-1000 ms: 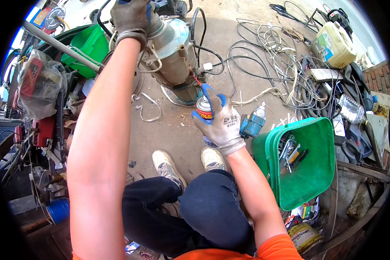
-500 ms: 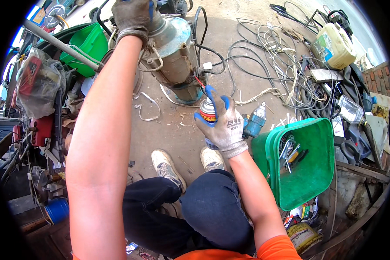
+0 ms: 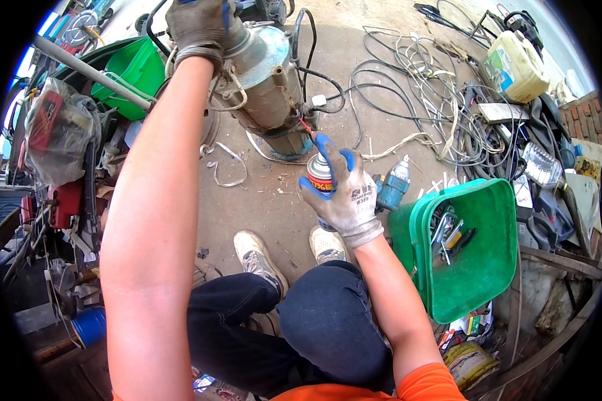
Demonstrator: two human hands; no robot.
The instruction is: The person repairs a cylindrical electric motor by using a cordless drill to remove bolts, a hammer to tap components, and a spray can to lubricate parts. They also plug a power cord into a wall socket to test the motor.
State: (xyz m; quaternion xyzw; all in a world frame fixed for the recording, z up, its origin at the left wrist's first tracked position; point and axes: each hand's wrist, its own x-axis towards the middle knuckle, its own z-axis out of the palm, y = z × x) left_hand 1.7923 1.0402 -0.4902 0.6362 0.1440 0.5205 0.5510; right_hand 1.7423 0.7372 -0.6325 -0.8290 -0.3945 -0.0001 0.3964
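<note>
A worn grey-green submersible pump (image 3: 264, 87) stands tilted on the floor in front of me, its top leaning to the left. My left hand (image 3: 197, 30), in a grey and blue work glove, grips it at the top; most of those fingers are hidden. In its matching glove, my right hand (image 3: 348, 194) is wrapped round a spray can (image 3: 320, 172) with a red and yellow label. The index finger lies on the can's top. A thin red straw (image 3: 306, 125) runs from the nozzle to the lower side of the pump body, near a black cable.
A green bucket (image 3: 471, 267) with hand tools stands at my right, beside a teal power drill (image 3: 394, 187). Tangled cables (image 3: 421, 100) and a cream jerrycan (image 3: 515, 67) lie beyond. Piled scrap and another green bucket (image 3: 137, 70) crowd the left. My shoes (image 3: 257, 257) are close by.
The pump's top has shifted very slightly left with my left hand. My right hand and the spray can have barely moved.
</note>
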